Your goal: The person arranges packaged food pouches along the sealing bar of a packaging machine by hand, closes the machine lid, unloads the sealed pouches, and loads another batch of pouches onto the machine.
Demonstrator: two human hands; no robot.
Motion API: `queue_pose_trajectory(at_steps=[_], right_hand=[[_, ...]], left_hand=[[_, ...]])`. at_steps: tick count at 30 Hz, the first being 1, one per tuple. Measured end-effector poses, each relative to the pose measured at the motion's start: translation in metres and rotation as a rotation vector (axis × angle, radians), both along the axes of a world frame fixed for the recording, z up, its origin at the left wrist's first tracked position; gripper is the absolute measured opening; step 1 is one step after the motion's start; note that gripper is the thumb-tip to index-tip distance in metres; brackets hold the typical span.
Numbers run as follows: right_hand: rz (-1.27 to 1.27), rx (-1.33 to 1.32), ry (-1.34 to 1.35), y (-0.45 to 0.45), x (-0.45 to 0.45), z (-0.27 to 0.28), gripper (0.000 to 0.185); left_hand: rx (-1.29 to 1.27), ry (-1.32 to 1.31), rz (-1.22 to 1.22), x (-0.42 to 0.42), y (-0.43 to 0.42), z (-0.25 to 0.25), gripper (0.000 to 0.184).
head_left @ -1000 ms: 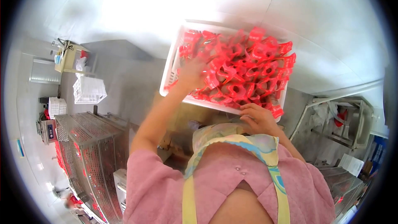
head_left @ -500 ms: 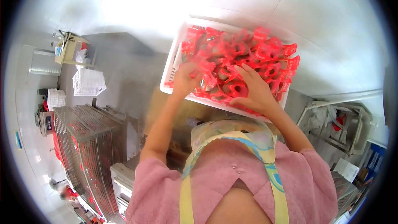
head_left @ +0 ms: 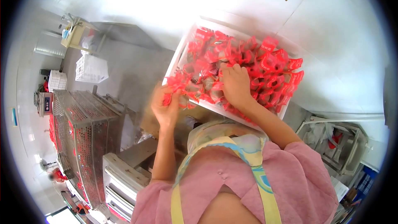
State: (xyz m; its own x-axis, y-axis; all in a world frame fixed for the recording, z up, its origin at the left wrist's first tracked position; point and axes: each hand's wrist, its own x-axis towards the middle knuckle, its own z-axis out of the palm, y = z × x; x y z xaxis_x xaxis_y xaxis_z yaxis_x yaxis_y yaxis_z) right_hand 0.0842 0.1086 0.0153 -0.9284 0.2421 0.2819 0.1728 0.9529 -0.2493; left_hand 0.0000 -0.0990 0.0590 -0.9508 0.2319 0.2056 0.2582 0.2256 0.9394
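Note:
A white plastic crate (head_left: 181, 54) is heaped with red-and-clear plastic packets (head_left: 273, 63); darker rounded contents show through some of their clear parts. At the crate's near left corner, my left hand (head_left: 164, 107) is closed on red packet ends. The red packets in it (head_left: 179, 82) hang over the rim, and how many it holds is unclear. My right hand (head_left: 237, 88) reaches into the middle of the heap, its fingers curled down onto a red packet. That hand partly covers what it grips.
Perforated metal racks (head_left: 87, 112) with red items inside stand at the left. Behind them is a white basket (head_left: 91, 69) on the floor. A metal-framed stand (head_left: 342, 147) is at the right. A white wall (head_left: 331, 37) rises beyond the crate.
My left hand has moved left and toward me, pulling red packets out over the crate's rim. My right hand has shifted left, and its spread fingers have curled closed in the heap.

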Motion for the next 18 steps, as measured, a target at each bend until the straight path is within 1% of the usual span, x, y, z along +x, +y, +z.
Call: queue_pose_trajectory(at_steps=[1, 3, 4, 6, 9, 12, 13, 16, 18], right_hand=[[0.038, 0.004, -0.031, -0.003, -0.005, -0.005, 0.055], [0.145, -0.022, -0.059, -0.011, -0.009, -0.007, 0.054], [0.124, -0.062, -0.096, -0.01, -0.01, -0.004, 0.056], [0.083, -0.133, -0.166, -0.006, -0.017, 0.006, 0.059], [-0.217, -0.322, -0.179, 0.016, -0.027, -0.005, 0.064], [-0.311, -0.587, -0.233, 0.015, -0.021, 0.004, 0.07], [-0.361, -0.558, -0.268, 0.013, -0.023, 0.002, 0.071], [-0.436, -0.531, -0.264, 0.005, -0.032, -0.001, 0.073], [-0.488, -0.459, -0.285, 0.004, -0.042, -0.005, 0.078]], left_hand=[[-0.024, -0.021, 0.021, 0.005, -0.002, -0.001, 0.012], [-0.111, 0.076, 0.02, 0.016, -0.006, 0.001, 0.009], [-0.155, 0.122, 0.019, 0.021, -0.008, 0.003, 0.008], [-0.097, 0.119, 0.008, 0.028, -0.008, 0.008, 0.011], [-0.043, 0.127, 0.003, 0.035, -0.013, 0.015, 0.012], [-0.03, 0.164, 0.002, 0.035, -0.025, 0.017, 0.012], [-0.026, 0.18, 0.0, 0.034, -0.03, 0.018, 0.012], [-0.018, 0.138, -0.028, 0.028, -0.053, 0.013, 0.012], [-0.018, 0.171, -0.033, 0.023, -0.067, 0.016, 0.012]])
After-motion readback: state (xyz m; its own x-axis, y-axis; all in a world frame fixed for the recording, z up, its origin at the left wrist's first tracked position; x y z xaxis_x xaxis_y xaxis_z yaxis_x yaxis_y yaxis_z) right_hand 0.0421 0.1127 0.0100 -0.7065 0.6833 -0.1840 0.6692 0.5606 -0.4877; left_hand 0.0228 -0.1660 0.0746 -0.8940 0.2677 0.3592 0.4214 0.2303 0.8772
